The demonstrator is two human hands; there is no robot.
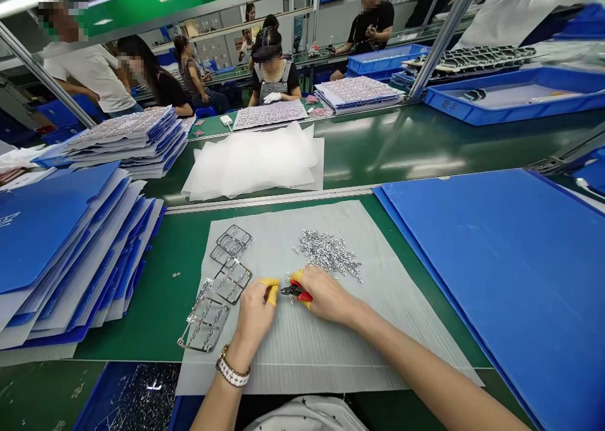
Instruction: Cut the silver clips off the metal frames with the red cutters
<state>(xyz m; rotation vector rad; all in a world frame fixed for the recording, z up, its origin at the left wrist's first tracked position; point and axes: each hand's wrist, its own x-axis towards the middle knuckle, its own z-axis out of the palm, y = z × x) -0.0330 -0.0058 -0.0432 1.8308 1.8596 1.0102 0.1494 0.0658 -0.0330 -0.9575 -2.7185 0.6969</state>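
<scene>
Pinching one red-handled cutter (295, 290): right hand (326, 293) grip | left hand (255, 311) grip: can't tell | far: one pile of silver bits (328, 252) | one white sheet (354, 355) underneath

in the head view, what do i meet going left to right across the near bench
Stack of blue and white sheets, metal frames, left hand, red-handled hand tool, right hand, large blue sheets.

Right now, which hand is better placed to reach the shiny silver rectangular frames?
Likely the left hand: it is nearer the shiny silver rectangular frames, while the right hand holds red-handled cutters.
</scene>
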